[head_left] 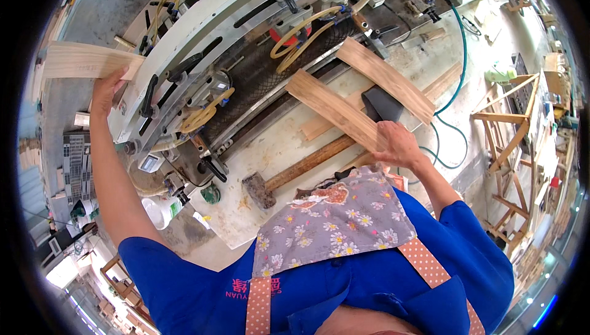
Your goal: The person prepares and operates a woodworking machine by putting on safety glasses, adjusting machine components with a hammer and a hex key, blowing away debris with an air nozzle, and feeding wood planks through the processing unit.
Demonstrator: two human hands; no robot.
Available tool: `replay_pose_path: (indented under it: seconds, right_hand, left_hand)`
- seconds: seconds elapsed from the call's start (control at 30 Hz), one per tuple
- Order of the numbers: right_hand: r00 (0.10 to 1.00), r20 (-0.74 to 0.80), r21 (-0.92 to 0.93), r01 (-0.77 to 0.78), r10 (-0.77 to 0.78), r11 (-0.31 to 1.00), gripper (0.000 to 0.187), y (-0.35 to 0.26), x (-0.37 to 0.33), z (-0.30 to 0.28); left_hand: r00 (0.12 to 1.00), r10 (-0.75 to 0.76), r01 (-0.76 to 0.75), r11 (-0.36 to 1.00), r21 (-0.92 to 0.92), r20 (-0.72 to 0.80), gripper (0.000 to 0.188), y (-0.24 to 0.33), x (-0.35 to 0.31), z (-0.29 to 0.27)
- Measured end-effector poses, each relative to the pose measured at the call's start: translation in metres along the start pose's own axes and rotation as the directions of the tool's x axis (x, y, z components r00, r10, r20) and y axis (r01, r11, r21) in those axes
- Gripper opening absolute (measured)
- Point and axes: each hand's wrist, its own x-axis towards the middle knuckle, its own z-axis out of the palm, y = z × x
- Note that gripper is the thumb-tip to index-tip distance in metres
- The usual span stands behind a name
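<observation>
At the far left, my left hand [109, 88] grips the edge of a pale wooden board [83, 61], which lies beside the machine's curved white frame. On the right, my right hand [398, 143] is closed on the near end of a brown wooden board [332, 106] that slants away over the worktable. A second brown board [387, 80] lies roughly parallel to it, farther right. Between the two is a dark grey flat piece [382, 104], partly covered. A long-handled hammer [263, 189] rests on the table just left of the right-hand board, its handle running toward my right hand.
The machine [246, 34] spans the far side with clamp levers, yellow hoses and a dark roller bed. The pale worktable [236, 218] stands before me. A green hose [460, 58] curves down at right. Wooden racks [510, 132] stand beyond it; a white bucket [161, 212] sits at lower left.
</observation>
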Motion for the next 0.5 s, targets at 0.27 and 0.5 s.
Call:
replay_pose_path:
  seconds: [0.27, 0.5]
  right_hand:
    - [0.991, 0.114, 0.364, -0.107, 0.070, 0.925, 0.057, -0.013, -0.005, -0.001]
    - [1.000, 0.024, 0.372, -0.015, 0.007, 0.928, 0.051, -0.003, -0.006, 0.019]
  left_hand:
    - [1.000, 0.016, -0.016, 0.999, -0.028, 0.008, 0.054, -0.004, 0.004, -0.006]
    - [1.000, -0.002, 0.002, 1.000, 0.003, -0.025, 0.052, -0.009, 0.004, -0.007]
